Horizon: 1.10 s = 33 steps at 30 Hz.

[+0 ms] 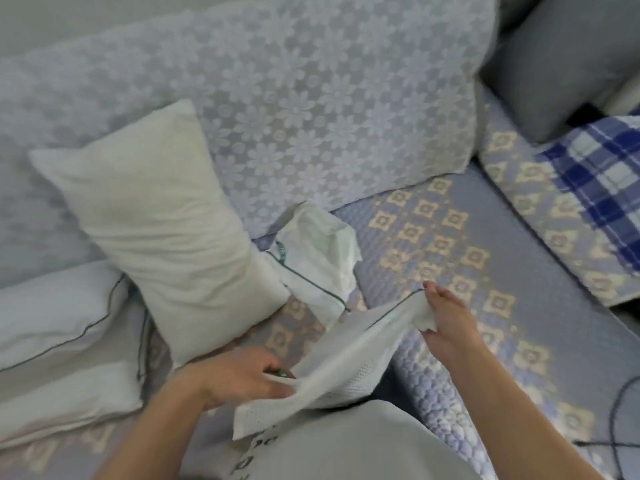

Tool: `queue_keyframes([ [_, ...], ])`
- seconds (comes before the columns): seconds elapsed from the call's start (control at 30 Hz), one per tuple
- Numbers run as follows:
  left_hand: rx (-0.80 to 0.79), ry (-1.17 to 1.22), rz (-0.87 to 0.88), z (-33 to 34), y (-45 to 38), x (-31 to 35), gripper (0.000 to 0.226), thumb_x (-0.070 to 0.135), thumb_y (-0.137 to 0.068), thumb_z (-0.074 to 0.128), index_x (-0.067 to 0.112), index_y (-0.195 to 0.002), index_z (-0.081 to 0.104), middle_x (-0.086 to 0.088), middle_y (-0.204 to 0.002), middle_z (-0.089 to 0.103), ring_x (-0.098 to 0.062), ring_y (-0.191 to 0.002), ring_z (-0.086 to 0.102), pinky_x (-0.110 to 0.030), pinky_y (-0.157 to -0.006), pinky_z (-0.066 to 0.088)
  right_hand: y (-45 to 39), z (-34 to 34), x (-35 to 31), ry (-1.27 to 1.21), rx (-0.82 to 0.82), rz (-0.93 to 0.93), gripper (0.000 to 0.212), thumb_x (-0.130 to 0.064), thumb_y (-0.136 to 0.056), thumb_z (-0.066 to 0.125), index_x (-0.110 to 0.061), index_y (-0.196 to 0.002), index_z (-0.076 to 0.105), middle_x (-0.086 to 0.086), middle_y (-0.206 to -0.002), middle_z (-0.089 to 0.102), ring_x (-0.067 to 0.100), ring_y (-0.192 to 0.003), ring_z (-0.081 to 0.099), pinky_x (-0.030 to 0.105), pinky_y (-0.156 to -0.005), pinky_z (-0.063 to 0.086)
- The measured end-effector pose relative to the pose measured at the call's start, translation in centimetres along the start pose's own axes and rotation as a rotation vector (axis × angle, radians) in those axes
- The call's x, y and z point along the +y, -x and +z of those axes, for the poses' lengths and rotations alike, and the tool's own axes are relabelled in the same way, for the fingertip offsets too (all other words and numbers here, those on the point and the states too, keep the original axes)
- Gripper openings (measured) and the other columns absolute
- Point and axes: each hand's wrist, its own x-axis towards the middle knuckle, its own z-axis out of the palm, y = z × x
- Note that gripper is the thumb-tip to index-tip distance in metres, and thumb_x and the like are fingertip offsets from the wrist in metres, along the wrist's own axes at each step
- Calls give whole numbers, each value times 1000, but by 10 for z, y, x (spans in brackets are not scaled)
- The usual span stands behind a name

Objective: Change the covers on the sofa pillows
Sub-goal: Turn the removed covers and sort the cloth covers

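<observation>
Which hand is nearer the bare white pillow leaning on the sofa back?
Left. The left hand sits just below the bare pillow; the right hand is farther right, holding the cover.

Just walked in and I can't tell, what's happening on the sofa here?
A person is changing pillow covers. Both hands hold a white cover with dark piping: the left hand grips one edge, the right hand pinches a corner. A bare white pillow leans against the sofa back, waiting. Another cover lies crumpled beside it.

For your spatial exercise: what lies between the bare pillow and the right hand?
In the head view, a crumpled white cover with green piping lies between the bare pillow and the right hand.
</observation>
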Motion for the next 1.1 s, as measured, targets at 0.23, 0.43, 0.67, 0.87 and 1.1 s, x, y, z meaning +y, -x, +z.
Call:
queue_keyframes([
  [0.23, 608, 323, 3, -1, -20, -72, 10, 28, -99, 63, 23, -90, 64, 7, -122, 45, -10, -122, 43, -15, -93, 32, 23, 137, 93, 426, -230, 54, 16, -5, -93, 60, -13, -106, 63, 17, -99, 63, 26, -81, 61, 34, -63, 51],
  [0.43, 423, 490, 118, 25, -54, -92, 5, 22, -99, 63, 22, -102, 67, 22, -126, 53, 25, -117, 40, -6, -101, 29, 32, 184, 118, 1355, -801, -60, 18, -9, -94, 55, -27, -96, 57, -6, -84, 61, 9, -70, 55, 24, -62, 46],
  [0.67, 684, 830, -403, 28, -85, -122, 21, 28, -102, 54, 11, -91, 52, -5, -85, 57, -19, -76, 53, -32, -68, 40, -144, 190, 122, 1482, -728, 46, 28, -13, -96, 55, -23, -121, 62, 4, -115, 65, 20, -86, 64, 31, -76, 56],
  [0.87, 794, 990, -542, 22, -96, -121, 21, 31, -99, 60, 16, -86, 54, -4, -80, 62, -13, -68, 53, -33, -63, 41, -269, 188, 196, 2274, -785, 69, 53, -15, -95, 37, -33, -145, 46, 1, -161, 29, 28, -153, -3, 46, -119, 16],
  [1.1, 937, 1033, -688, 11, -65, -113, 11, 24, -98, 57, 23, -87, 61, 10, -80, 67, -16, -73, 63, -38, -67, 49, -291, 158, 199, 1849, -538, -300, 44, -41, -102, 47, -3, -108, 68, 21, -107, 66, 40, -97, 65, 48, -86, 56],
])
